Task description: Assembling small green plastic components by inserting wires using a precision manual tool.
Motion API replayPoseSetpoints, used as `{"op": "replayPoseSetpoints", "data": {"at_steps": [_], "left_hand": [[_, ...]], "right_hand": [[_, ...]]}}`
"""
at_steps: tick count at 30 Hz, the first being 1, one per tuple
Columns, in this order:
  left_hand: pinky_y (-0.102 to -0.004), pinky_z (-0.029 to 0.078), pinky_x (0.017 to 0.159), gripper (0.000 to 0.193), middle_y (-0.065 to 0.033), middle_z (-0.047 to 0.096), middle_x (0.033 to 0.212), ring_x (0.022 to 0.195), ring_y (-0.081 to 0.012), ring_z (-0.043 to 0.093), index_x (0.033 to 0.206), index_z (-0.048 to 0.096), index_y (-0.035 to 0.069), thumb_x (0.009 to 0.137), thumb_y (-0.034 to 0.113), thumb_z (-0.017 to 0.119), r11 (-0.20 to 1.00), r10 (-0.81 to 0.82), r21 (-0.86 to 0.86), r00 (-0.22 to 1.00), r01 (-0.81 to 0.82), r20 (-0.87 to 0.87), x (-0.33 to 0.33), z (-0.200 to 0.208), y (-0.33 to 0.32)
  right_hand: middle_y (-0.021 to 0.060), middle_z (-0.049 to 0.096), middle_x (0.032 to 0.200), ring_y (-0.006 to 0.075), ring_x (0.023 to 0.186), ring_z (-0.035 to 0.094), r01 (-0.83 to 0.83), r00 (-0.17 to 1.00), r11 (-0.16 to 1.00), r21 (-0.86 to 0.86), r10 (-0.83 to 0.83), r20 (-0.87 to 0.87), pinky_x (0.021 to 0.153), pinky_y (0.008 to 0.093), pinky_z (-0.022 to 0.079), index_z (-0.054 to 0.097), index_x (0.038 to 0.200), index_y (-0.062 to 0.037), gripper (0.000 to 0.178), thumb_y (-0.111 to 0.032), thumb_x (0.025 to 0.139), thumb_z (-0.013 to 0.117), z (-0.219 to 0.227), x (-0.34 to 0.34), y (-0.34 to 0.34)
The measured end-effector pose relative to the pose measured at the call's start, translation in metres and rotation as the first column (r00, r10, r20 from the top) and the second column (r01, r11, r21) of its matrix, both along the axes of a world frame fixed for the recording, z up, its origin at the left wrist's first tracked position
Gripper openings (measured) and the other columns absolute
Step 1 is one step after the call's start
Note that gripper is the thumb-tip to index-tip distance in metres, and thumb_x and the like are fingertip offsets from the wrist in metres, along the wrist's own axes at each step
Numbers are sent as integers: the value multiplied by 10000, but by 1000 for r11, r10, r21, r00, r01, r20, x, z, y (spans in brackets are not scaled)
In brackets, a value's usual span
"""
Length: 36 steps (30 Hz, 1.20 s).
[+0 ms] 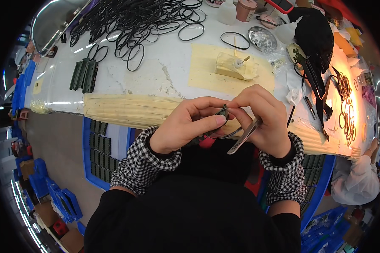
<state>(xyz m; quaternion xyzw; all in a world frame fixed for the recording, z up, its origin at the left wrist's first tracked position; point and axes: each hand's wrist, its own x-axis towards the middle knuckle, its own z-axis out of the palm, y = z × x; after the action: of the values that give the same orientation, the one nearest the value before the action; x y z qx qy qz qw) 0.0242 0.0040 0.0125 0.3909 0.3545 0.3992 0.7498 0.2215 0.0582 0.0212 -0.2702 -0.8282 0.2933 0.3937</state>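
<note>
Just past the table's near edge, my left hand [188, 122] is closed on a small dark green part [222, 113], its thumb pressed along the near side. A thin black cord [226, 135] curves from below the part toward my right hand. My right hand [261, 120] is closed too. Its thumb and forefinger pinch at the tip of the part, and metal tweezers [245, 135] sit in the same hand, pointing down and left. What the fingertips pinch is too small to make out. Most of the green part is hidden by my left fingers.
Beyond my hands, a yellow-taped block [235, 67] with thin sticks stands on a yellow sheet [198, 80]. A heap of black loops [131, 25] and several dark green parts [84, 76] lie left. Blue trays [88, 156] hold green parts below. Another person's white sleeve [356, 181] is at right.
</note>
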Motion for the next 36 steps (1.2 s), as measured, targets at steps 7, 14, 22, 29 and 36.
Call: {"op": "replayPoseSetpoints", "data": {"at_steps": [7, 14, 22, 29, 36], "left_hand": [[-255, 507, 859, 362, -104, 638, 1123, 990, -116, 611, 1278, 505, -55, 945, 76, 561, 999, -27, -33, 1000, 27, -9, -2, 4, 1], [-248, 503, 861, 358, -86, 649, 1092, 973, -111, 614, 1251, 550, -51, 914, 56, 603, 1000, 0, -1, 998, 0, -58, 3, 0, 0], [-228, 505, 810, 365, -71, 657, 1046, 914, -89, 612, 1273, 537, -46, 933, 80, 586, 998, 1, -60, 999, -4, -47, 1, 0, -3], [-264, 499, 864, 363, -105, 656, 1084, 974, -129, 625, 1271, 527, -59, 925, 46, 555, 999, -5, -39, 1000, 5, -2, 4, 6, -1], [-242, 512, 840, 400, -102, 653, 1081, 947, -108, 621, 1297, 510, -55, 927, 69, 596, 998, 58, -26, 998, -59, -32, 10, -1, -2]], "right_hand": [[68, 567, 800, 250, 653, 609, 1, 998, 998, 58, -5, 65, 553, 324, 479, 594, 879, -48, 141, -29, 775, 686, -1, -1, -3], [59, 523, 783, 229, 598, 594, -7, 937, 956, 293, -97, 337, 509, 322, 456, 556, 855, -54, 230, -61, 672, 697, 7, 0, -9], [61, 558, 816, 215, 608, 605, 43, 987, 976, 212, -75, 143, 513, 310, 462, 579, 856, -55, 255, -71, 653, 733, -2, 1, -11], [67, 574, 809, 226, 626, 616, 28, 980, 979, 202, -67, 189, 537, 316, 488, 600, 909, -39, 219, -30, 723, 716, 5, 2, -11], [98, 605, 801, 241, 661, 635, 115, 993, 973, 198, -120, 10, 569, 311, 500, 616, 932, -22, 191, 3, 763, 699, -12, 0, -15]]}}
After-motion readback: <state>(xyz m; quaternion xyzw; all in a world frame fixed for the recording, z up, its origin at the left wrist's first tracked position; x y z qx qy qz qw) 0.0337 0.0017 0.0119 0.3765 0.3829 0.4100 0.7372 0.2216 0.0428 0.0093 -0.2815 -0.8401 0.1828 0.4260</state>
